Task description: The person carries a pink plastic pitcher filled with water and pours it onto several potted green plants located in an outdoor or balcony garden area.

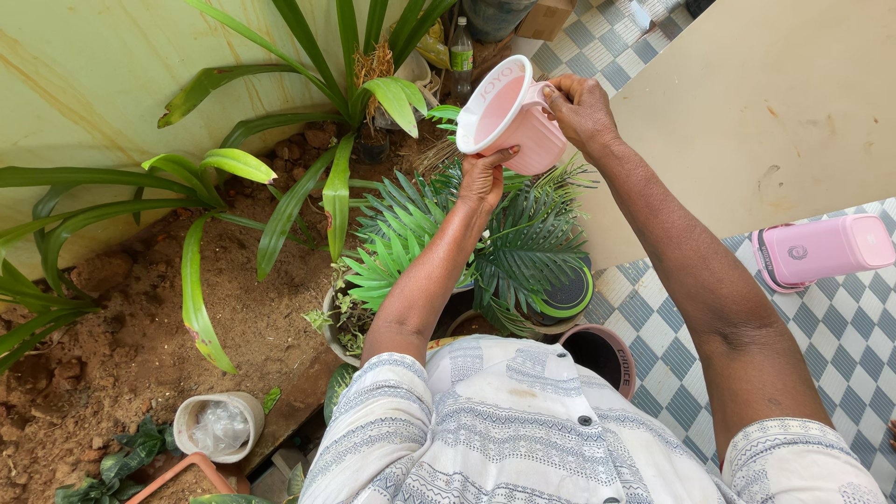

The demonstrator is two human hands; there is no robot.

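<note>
— Item held? 
— Pink plastic jug (509, 114), round-mouthed, tilted above feathery potted palm (504, 243). 
— Grip? 
— Right hand (581, 110) fingers closed round handle; left hand (483, 177) fingers cupped beneath smooth base. 
— Surroundings? 
— Crumbly reddish soil (140, 327), checked floor tiles (840, 327).

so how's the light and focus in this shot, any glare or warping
Head view: soft, even daylight with only faint shadows under the long leaves; no harsh glare, though the pale wall at upper right is bright. The pink mug and both hands, left and right, are sharp. Wide-lens distortion bends the checked floor tiles near the edges.
</note>
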